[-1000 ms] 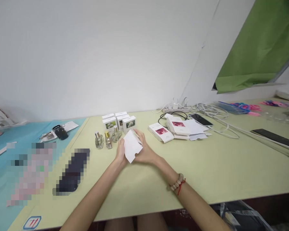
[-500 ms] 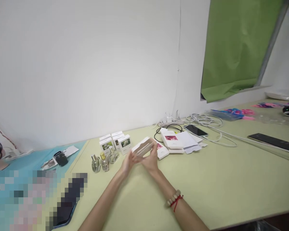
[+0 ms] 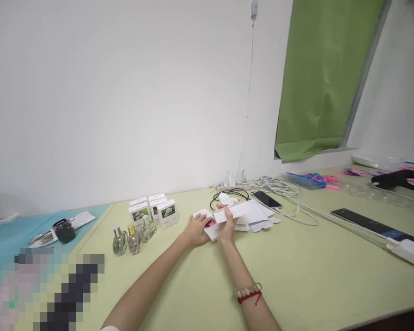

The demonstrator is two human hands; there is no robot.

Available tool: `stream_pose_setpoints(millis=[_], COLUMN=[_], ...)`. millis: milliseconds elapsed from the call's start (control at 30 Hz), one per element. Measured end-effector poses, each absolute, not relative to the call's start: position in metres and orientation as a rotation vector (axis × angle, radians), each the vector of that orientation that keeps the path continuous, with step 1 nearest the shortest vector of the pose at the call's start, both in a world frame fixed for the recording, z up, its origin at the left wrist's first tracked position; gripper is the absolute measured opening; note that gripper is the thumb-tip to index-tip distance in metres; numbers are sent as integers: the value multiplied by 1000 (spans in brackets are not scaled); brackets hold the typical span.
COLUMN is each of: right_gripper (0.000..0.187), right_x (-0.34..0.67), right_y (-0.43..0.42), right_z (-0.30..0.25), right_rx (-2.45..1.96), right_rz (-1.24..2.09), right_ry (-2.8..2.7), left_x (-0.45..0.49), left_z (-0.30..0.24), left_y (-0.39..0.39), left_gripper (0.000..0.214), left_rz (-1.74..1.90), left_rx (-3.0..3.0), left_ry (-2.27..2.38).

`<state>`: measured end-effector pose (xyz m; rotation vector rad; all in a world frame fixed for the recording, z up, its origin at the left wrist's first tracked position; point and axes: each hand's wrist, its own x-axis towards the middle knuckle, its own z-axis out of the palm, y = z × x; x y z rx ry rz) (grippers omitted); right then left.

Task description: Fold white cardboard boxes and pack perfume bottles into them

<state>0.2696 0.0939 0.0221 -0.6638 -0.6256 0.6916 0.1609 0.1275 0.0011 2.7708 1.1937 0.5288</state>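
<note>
My right hand [image 3: 226,228] grips a flat white folded carton [image 3: 235,211] held level above the table. My left hand [image 3: 195,228] rests with its fingers on a flat white carton with a pink flower print [image 3: 209,224] that lies on the green table [image 3: 296,266]. Just beyond both hands sits a loose stack of more flat cartons [image 3: 255,216]. To the left stand three small glass perfume bottles [image 3: 130,237] and several small white boxes with flower pictures [image 3: 153,211].
A power strip [image 3: 232,186], white cables [image 3: 283,188] and a dark phone [image 3: 265,199] lie behind the cartons. A long dark flat device [image 3: 376,225] lies at the right. A black jar [image 3: 64,231] sits on the blue mat at left. A green curtain [image 3: 324,78] hangs at the back right.
Both hands have moved forward and right with the white carton, from in front of the bottles to the carton stack. My left hand has let go and settled on the pink-printed carton.
</note>
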Motion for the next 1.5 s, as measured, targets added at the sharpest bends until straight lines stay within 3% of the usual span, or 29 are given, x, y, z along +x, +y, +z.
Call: stream_pose_setpoints(millis=[200, 400, 567, 733, 933, 1067, 1267, 1333, 1500], right_gripper=[51, 51, 53, 50, 71, 58, 50, 49, 39], right_x=[265, 243, 227, 225, 219, 213, 217, 220, 222], right_y=[84, 68, 59, 64, 68, 64, 64, 64, 60], right_z=[32, 31, 27, 22, 12, 15, 35, 40, 46], right_rx=[-631, -616, -658, -773, -886, -911, -854, -886, -900], right_rz=[811, 1065, 1187, 1171, 1014, 1132, 1132, 1186, 1331], right_ry=[-659, -930, -1102, -1077, -1063, -1066, -1001, -945, -770], left_x=[118, 60, 39, 40, 51, 57, 57, 56, 53], left_z=[2, 26, 33, 11, -8, -8, 7, 11, 9], left_y=[73, 50, 42, 22, 18, 16, 11, 10, 13], left_gripper=[46, 19, 31, 36, 56, 53, 69, 68, 41], left_rz=[708, 1134, 1301, 1524, 1314, 1368, 1613, 1536, 1240], left_rx=[2660, 1965, 1516, 1600, 1857, 1666, 1504, 1488, 1401], left_ry=[1249, 1227, 1111, 1156, 1206, 1176, 1070, 1062, 1054])
